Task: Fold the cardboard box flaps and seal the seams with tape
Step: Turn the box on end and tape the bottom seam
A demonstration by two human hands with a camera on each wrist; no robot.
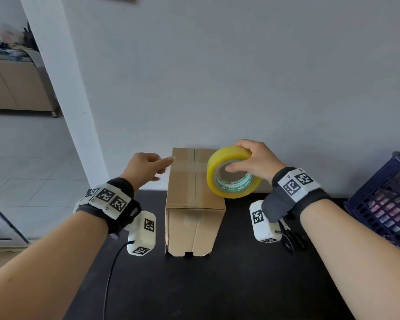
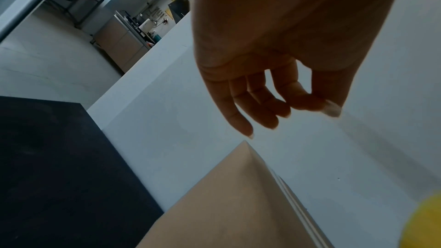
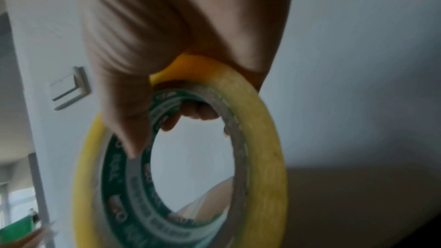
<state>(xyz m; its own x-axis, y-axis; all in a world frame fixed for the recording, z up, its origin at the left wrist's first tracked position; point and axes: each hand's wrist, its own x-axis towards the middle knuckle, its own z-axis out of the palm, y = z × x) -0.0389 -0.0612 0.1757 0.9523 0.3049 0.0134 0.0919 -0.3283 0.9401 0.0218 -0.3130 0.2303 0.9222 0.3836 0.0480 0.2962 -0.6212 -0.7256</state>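
A brown cardboard box [image 1: 189, 188] stands on the black table [image 1: 240, 285] against the wall, its top flaps folded shut with clear tape along the middle seam. My right hand [image 1: 254, 158] grips a yellow tape roll [image 1: 231, 174] above the box's right side, thumb inside the green core. The right wrist view shows the tape roll [image 3: 262, 139] hanging from my right hand [image 3: 133, 63]. My left hand [image 1: 169, 160] hovers at the box's far left corner. In the left wrist view, the left hand [image 2: 319, 101] pinches a whitish tape end [image 2: 333, 109] between thumb and forefinger above the box [image 2: 238, 205].
A dark blue plastic crate [image 1: 383, 199] stands at the table's right edge. Black-handled scissors [image 1: 291, 239] lie right of the box under my right wrist. A black cable [image 1: 111, 273] runs along the table's left side. The wall is directly behind the box.
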